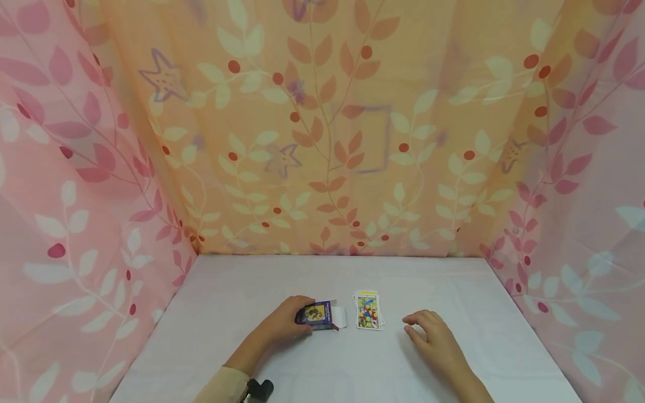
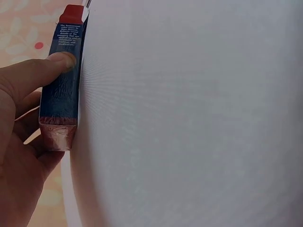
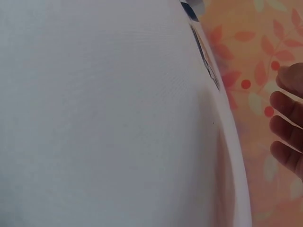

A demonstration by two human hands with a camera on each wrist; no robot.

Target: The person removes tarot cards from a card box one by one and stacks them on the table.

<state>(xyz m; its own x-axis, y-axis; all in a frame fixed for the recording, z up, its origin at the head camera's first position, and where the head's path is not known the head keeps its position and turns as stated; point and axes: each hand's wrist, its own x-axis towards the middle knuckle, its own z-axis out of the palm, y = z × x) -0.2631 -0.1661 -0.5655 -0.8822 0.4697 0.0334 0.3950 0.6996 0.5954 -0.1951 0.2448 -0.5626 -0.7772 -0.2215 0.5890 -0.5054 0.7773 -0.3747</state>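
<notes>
My left hand (image 1: 286,322) grips a dark blue card box (image 1: 316,314) by its left end, thumb along the near side and fingers at the far side. The box's white flap (image 1: 340,317) stands open toward the right. In the left wrist view the thumb presses the narrow printed side of the card box (image 2: 61,90), whose ends are red. A loosely squared stack of picture cards (image 1: 369,311) lies on the table just right of the box, a colourful card on top. To the right of the stack my right hand (image 1: 433,341) hovers with loosely bent fingers, holding nothing.
A white cloth covers the table (image 1: 312,375). Pink and orange leaf-patterned curtains (image 1: 327,140) enclose it at the back and both sides. A black device (image 1: 259,390) sits on my left wrist by the beige sleeve (image 1: 224,386).
</notes>
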